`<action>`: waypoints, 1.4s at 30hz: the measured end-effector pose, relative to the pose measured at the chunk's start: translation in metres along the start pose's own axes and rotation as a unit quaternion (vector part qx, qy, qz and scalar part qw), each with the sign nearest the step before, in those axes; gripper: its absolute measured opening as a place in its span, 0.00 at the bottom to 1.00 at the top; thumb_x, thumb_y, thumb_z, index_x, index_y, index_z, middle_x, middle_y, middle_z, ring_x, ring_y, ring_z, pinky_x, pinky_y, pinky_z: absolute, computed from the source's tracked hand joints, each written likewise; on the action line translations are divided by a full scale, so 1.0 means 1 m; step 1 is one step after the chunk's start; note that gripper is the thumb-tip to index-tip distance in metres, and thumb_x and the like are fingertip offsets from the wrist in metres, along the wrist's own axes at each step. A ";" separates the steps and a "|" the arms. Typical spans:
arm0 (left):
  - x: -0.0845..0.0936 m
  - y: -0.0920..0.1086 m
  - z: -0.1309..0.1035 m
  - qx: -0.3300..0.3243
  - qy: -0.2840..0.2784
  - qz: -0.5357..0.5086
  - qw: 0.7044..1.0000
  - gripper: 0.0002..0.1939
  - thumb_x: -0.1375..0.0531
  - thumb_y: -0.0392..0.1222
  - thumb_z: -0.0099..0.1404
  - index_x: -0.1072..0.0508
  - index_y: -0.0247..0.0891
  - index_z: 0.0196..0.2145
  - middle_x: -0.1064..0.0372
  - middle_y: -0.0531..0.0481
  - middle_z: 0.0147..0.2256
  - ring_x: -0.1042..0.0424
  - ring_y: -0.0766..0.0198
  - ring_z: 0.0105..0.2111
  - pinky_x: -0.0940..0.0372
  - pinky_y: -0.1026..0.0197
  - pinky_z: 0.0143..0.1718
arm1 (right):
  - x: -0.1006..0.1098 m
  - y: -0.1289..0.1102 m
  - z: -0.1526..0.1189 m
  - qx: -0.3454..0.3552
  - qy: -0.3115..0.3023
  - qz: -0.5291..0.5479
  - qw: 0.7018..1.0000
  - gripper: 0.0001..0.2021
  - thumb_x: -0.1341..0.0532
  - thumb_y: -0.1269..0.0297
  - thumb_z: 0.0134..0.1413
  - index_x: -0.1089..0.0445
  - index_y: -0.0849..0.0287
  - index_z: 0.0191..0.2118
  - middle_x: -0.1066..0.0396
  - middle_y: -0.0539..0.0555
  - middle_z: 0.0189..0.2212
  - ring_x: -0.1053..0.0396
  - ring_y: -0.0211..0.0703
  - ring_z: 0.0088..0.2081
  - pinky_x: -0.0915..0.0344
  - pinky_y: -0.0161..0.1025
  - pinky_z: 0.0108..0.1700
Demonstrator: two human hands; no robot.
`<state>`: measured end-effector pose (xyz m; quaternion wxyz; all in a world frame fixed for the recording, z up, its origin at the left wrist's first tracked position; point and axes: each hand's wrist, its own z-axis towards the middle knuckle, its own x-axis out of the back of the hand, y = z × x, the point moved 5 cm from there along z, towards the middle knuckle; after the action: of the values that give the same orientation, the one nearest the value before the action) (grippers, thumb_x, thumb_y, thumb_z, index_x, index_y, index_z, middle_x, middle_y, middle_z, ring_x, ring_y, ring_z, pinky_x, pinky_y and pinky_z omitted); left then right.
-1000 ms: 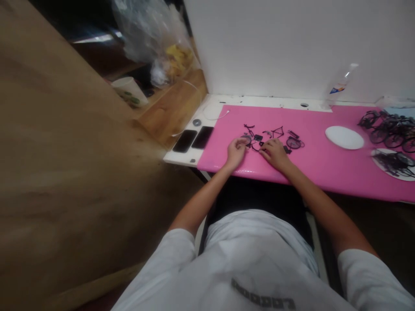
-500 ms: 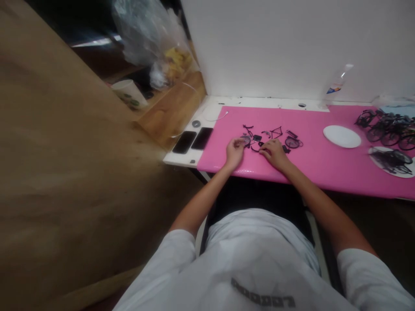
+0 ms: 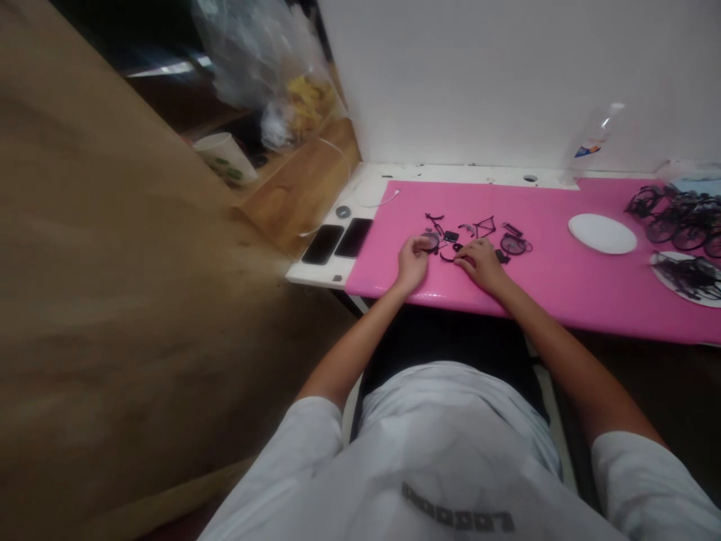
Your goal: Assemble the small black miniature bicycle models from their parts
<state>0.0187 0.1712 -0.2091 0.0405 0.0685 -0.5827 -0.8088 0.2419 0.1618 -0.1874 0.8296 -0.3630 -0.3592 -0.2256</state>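
Note:
Small dark bicycle-like parts lie spread on the pink mat (image 3: 541,285). My left hand (image 3: 414,261) rests beside a small spoked wheel (image 3: 431,242), its fingers curled together at the wheel's edge; what they hold is too small to tell. My right hand (image 3: 478,263) has its fingertips pinched at the end of a thin curved black piece (image 3: 447,258). Beyond the hands lie a small black block (image 3: 451,236) and a thin triangular frame (image 3: 485,227). Another wheel (image 3: 513,243) is right of my right hand.
Two dark phones (image 3: 322,245) lie at the table's left end. At the right are a white oval plate (image 3: 602,234), several small black bicycles (image 3: 676,218) and a second plate with dark parts. A clear bottle (image 3: 598,139) stands at the back wall.
The camera view has shifted slightly, so the table items appear a little displaced. The curved black piece appears less bowed beside my right fingertips. Both hands stay nearly in place.

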 end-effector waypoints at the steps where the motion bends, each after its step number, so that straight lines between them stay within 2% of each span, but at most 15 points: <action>1: 0.000 0.000 0.000 -0.001 -0.002 0.000 1.000 0.21 0.46 0.18 0.62 0.22 0.36 0.44 0.18 0.43 0.45 0.18 0.61 0.46 0.25 0.52 0.59 | 0.000 0.001 0.000 -0.001 0.000 0.001 1.000 0.09 0.34 0.60 0.74 0.15 0.52 0.44 0.16 0.59 0.45 0.28 0.62 0.51 0.37 0.64 0.63; 10: -0.003 -0.003 0.001 0.011 -0.008 0.003 1.000 0.21 0.46 0.18 0.61 0.24 0.37 0.44 0.19 0.43 0.45 0.18 0.60 0.47 0.25 0.49 0.62 | -0.003 0.006 -0.001 -0.003 0.005 -0.001 1.000 0.08 0.33 0.60 0.72 0.16 0.53 0.43 0.16 0.58 0.45 0.28 0.61 0.51 0.37 0.62 0.63; 20: -0.003 -0.001 0.001 0.005 -0.015 0.014 1.000 0.22 0.46 0.18 0.60 0.23 0.37 0.44 0.19 0.44 0.45 0.18 0.61 0.46 0.25 0.51 0.60 | 0.002 -0.006 0.000 0.002 -0.004 -0.009 1.000 0.10 0.36 0.61 0.74 0.16 0.52 0.43 0.16 0.59 0.45 0.28 0.61 0.52 0.38 0.63 0.63; 30: -0.004 0.004 0.001 0.012 -0.014 0.020 1.000 0.20 0.46 0.19 0.59 0.24 0.37 0.42 0.18 0.44 0.44 0.19 0.60 0.46 0.24 0.49 0.61 | 0.001 -0.002 0.002 -0.006 -0.008 -0.009 1.000 0.09 0.35 0.62 0.73 0.15 0.51 0.43 0.16 0.59 0.45 0.28 0.62 0.52 0.39 0.65 0.64; 42: -0.006 0.000 0.001 0.003 -0.026 0.012 1.000 0.22 0.47 0.17 0.59 0.24 0.37 0.42 0.18 0.44 0.44 0.18 0.61 0.47 0.25 0.47 0.64 | -0.001 0.003 0.001 -0.008 -0.005 0.004 1.000 0.08 0.34 0.61 0.73 0.16 0.51 0.43 0.16 0.58 0.46 0.29 0.62 0.53 0.40 0.66 0.65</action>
<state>0.0243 0.1734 -0.2083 0.0352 0.0408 -0.5868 -0.8079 0.2430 0.1642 -0.1888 0.8259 -0.3721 -0.3599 -0.2235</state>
